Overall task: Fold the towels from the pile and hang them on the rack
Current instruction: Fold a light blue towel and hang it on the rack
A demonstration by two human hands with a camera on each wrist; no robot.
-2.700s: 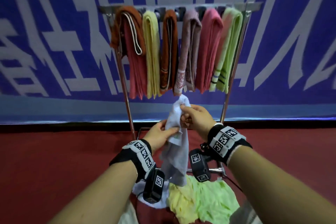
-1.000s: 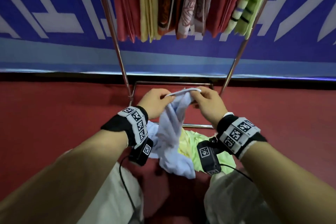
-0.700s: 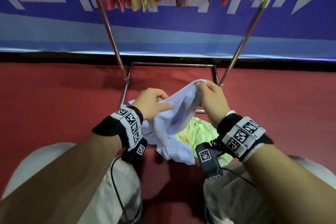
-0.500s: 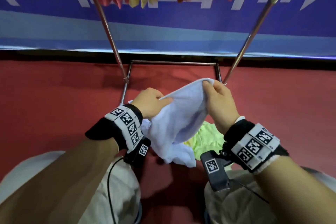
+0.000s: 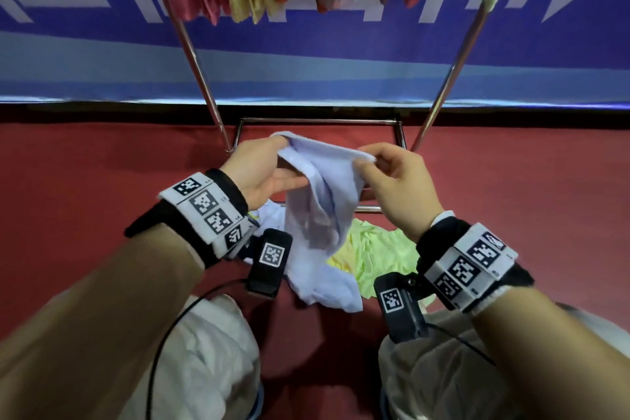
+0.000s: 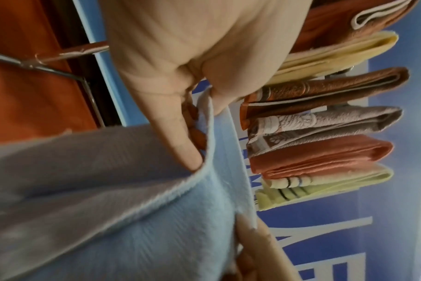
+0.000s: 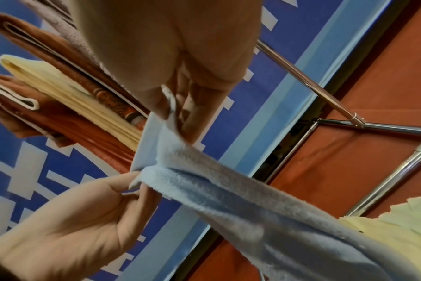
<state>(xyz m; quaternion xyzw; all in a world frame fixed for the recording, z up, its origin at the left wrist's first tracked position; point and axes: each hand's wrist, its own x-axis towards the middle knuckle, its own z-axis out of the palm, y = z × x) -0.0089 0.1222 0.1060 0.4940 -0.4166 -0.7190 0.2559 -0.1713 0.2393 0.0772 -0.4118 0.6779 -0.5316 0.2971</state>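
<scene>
Below the rack (image 5: 201, 78), left hand (image 5: 259, 174) and right hand (image 5: 395, 187) each pinch the blue towel (image 5: 324, 215) by its top edge, spreading it; next probably means matching corners to fold.

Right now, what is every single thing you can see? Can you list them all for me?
floor: one, red, under everything.
banner: one, blue with white shapes, at the back.
rack: one, silver metal, on the floor before the banner.
hung towels: six, rust, yellow, brown, grey, pink, green, side by side on the rack.
pile: count unclear, yellow and green towels, on the floor by the rack's foot.
blue towel: one, pale blue, held up over the pile.
trousers: one pair, pale, nearest the camera.
wristbands: two, black with white markers, one per wrist.
left hand: pinches the blue towel's top edge.
right hand: pinches the same edge.
</scene>
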